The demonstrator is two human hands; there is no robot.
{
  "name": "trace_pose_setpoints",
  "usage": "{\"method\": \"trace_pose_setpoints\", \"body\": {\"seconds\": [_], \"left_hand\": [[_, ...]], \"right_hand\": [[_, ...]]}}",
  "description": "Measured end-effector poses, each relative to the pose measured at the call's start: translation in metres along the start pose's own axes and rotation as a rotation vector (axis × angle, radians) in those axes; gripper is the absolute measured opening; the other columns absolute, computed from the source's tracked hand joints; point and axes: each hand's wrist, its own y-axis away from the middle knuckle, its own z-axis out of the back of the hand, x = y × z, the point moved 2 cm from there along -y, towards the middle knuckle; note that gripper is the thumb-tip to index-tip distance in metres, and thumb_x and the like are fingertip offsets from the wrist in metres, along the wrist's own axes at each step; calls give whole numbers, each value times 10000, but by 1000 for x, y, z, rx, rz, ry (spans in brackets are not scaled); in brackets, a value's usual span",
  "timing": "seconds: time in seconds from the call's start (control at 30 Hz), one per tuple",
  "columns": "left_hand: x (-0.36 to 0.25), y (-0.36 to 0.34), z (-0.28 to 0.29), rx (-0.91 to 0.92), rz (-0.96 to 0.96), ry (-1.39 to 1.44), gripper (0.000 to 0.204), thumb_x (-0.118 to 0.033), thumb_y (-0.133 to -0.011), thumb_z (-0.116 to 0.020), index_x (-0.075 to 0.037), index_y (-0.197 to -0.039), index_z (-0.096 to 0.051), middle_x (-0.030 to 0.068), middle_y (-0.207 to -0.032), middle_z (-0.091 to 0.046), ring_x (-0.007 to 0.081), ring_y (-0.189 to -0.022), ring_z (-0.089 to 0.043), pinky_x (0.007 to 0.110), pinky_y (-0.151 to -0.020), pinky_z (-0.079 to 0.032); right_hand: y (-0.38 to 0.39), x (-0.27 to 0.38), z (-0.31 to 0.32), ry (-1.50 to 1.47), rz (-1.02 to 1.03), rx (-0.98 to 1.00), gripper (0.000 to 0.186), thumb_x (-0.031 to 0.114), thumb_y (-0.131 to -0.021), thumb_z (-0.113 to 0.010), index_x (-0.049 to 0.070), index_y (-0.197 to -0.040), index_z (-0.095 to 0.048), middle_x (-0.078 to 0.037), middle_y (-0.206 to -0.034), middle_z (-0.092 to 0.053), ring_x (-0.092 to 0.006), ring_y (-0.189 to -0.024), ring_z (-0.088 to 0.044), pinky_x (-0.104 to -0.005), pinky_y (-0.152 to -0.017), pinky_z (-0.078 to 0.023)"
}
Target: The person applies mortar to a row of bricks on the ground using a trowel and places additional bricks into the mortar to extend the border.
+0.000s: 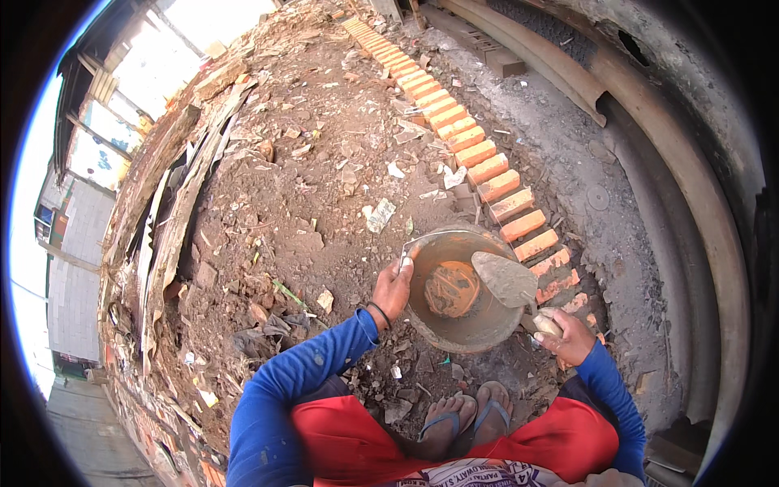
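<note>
My left hand point(393, 290) is closed on the rim of a round, dark bucket point(420, 313), at its left side. Inside the bucket, a reddish-brown patch of wet residue point(451, 289) covers part of the bottom. In my right hand point(570, 337) is a trowel point(505, 278), gripped by its light handle. The trowel's grey, mortar-smeared blade lies over the bucket's right part, its tip toward the far left. Whether the blade touches the bucket I cannot tell.
A long row of orange bricks point(489, 169) runs from beside the bucket into the far distance. Rubble-strewn soil point(324, 195) spreads to the left, with weathered planks point(182, 219) beyond. Large curved pipe-like sheets point(649, 105) lie along the right. My sandalled feet point(450, 418) are close below the bucket.
</note>
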Motion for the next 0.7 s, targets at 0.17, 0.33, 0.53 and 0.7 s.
{"method": "trace_pose_setpoints", "body": {"seconds": [0.17, 0.33, 0.53, 0.7], "left_hand": [[-5, -2, -21, 16, 135, -119, 346, -285, -1028, -500, 9, -1176, -606, -28, -962, -600, 72, -860, -498, 258, -755, -445], [-19, 11, -38, 118, 172, -175, 357, -276, -992, -542, 43, -1136, -618, 98, -929, -688, 142, -883, -600, 335, -792, -495], [-8, 12, -58, 320, 176, -219, 193, -210, -983, -593, -21, -1019, -613, -83, -750, -493, 42, -642, -412, 250, -546, -355], [5, 29, -86, 323, 346, -54, 147, -127, -899, -678, -39, -930, -565, -28, -783, -542, 62, -707, -478, 253, -601, -424]], "right_hand": [[-15, 31, 5, -108, -176, 274, 553, 309, -869, -704, 24, -1301, -507, -199, -1165, -641, -328, -1071, -634, -386, -910, -487], [-22, 32, -1, -202, -231, 296, 581, 323, -882, -701, 19, -1331, -494, -169, -1112, -653, -235, -911, -655, -355, -807, -512], [-17, 19, 3, -293, -332, 402, 566, 344, -883, -705, 1, -1295, -522, -142, -969, -684, -222, -793, -662, -353, -737, -514], [10, 29, 27, -212, -455, 326, 540, 354, -849, -743, 0, -1218, -569, -134, -836, -658, -232, -772, -663, -354, -715, -510]]}}
